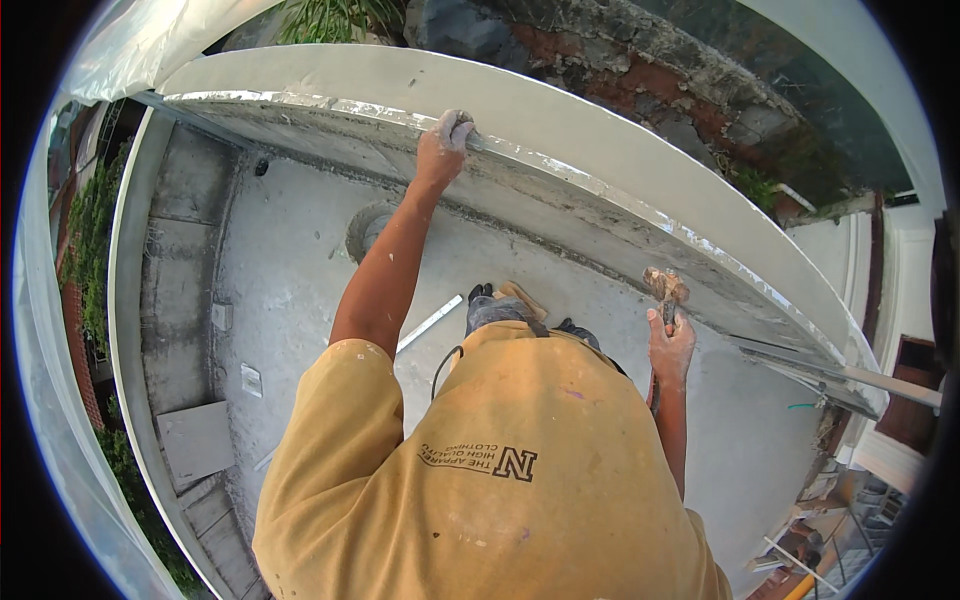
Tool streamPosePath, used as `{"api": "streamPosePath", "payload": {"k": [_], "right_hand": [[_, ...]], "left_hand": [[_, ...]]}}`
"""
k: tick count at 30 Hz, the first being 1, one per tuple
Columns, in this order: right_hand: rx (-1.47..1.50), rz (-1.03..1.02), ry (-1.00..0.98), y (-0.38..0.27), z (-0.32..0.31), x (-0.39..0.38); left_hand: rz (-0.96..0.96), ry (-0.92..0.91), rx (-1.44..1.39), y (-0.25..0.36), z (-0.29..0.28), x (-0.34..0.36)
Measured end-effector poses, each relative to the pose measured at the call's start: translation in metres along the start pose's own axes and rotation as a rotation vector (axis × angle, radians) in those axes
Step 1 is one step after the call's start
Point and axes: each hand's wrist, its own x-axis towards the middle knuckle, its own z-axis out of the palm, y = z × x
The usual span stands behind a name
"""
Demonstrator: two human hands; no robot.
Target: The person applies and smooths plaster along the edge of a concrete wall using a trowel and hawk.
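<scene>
Right hand (pixel 671 345) is wrapped round the handle of a tool (pixel 666 286), its caked head toward the low wall (pixel 600 225). Left hand (pixel 443 150), fingers curled, is at the wall's top edge (pixel 545 164); whether it pinches anything cannot be determined.

The tool (pixel 667 291) sticks out past the right hand (pixel 672 345), on the side away from the body. Its lumpy head is just beyond the grip and has brown and pale crusty stuff on it. Its dark handle goes into the fist. The long wall (pixel 600 150) runs under the left hand (pixel 447 142). Its top is wide and pale. Below that hand, its side is rough, grey and blotchy.
</scene>
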Motion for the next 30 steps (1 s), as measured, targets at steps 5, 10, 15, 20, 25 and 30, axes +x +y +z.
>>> {"api": "streamPosePath", "payload": {"k": [5,10,15,20,25,30], "right_hand": [[0.018,-0.032,-0.052,-0.052,0.025,0.01],[0.015,-0.135,-0.089,-0.086,0.046,0.011],[0.005,-0.192,-0.119,-0.095,0.064,-0.001],[0.062,-0.173,-0.107,-0.085,0.062,-0.021],[0.119,-0.022,-0.05,-0.059,0.044,-0.035],[0.147,-0.031,0.084,-0.021,0.024,-0.042]], "left_hand": [[0.258,-0.02,0.205,-0.002,0.004,-0.003],[0.171,-0.082,0.097,0.003,0.01,-0.004],[0.243,-0.174,0.205,0.002,0.004,0.001],[0.151,-0.104,0.169,-0.01,0.003,0.001],[0.387,-0.015,0.135,0.015,0.019,0.002],[0.309,-0.167,-0.209,0.111,0.076,-0.038]]}}
